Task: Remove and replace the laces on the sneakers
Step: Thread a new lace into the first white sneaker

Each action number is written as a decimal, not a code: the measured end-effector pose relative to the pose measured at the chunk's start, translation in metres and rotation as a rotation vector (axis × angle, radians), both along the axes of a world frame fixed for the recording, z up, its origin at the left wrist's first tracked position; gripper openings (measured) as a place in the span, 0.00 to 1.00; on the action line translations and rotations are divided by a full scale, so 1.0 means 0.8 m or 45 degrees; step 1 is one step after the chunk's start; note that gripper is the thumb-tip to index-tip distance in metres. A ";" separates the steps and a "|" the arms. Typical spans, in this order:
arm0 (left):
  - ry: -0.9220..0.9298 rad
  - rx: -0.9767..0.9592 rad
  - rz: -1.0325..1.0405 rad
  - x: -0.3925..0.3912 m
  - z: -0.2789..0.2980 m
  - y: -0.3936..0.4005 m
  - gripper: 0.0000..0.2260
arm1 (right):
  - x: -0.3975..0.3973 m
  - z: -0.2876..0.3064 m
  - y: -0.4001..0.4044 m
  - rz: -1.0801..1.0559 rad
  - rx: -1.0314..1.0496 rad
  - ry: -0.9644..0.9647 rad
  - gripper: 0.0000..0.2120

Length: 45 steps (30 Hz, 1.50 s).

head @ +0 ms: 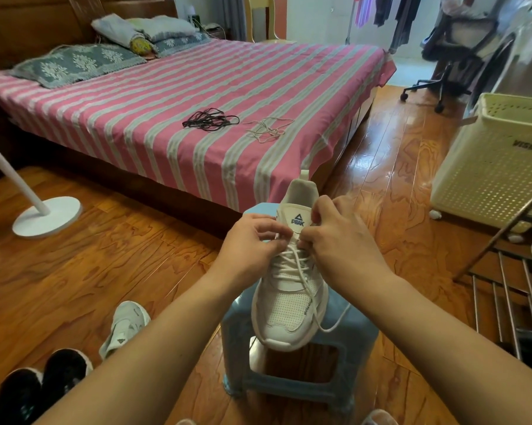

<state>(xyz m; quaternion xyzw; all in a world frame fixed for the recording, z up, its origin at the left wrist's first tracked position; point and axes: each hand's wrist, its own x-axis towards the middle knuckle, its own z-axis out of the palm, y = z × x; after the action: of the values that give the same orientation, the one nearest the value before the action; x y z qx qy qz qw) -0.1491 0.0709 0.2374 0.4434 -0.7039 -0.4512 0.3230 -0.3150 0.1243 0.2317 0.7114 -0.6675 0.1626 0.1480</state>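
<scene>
Fingers (284, 240) hiding the lace ends, black shoes (38, 391) cut by bottom edge, basket (503, 167) lettering clipped

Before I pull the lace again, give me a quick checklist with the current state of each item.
1. Shoe sits on the stool: ok, though its toe overhangs the front edge.
2. Left hand pinches the lace near the top eyelets: ok.
3. Right hand grips at the tongue: ok; exactly what it holds, cannot tell.
4. Lace is untied: cannot tell, fingers hide the top.
5. Loose lace end hangs off the shoe's right side: ok, free.
6. Spare laces ready: ok, black laces and pale laces lie on the bed.
</scene>
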 end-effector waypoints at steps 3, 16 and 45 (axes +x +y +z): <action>0.065 0.087 -0.037 0.001 0.001 -0.002 0.10 | -0.001 0.000 -0.005 0.006 -0.043 -0.002 0.07; -0.359 -0.695 0.166 0.004 0.005 -0.001 0.04 | -0.031 0.006 -0.006 0.188 0.245 -0.194 0.17; -1.012 -0.214 0.378 0.088 -0.002 -0.045 0.11 | -0.043 -0.006 -0.008 0.262 0.209 -0.153 0.20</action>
<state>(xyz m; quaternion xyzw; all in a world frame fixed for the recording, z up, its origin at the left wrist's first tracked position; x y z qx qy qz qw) -0.0784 0.0352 0.2358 0.6513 -0.7365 -0.1351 0.1232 -0.3496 0.1180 0.2269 0.7749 -0.6096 0.1641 0.0317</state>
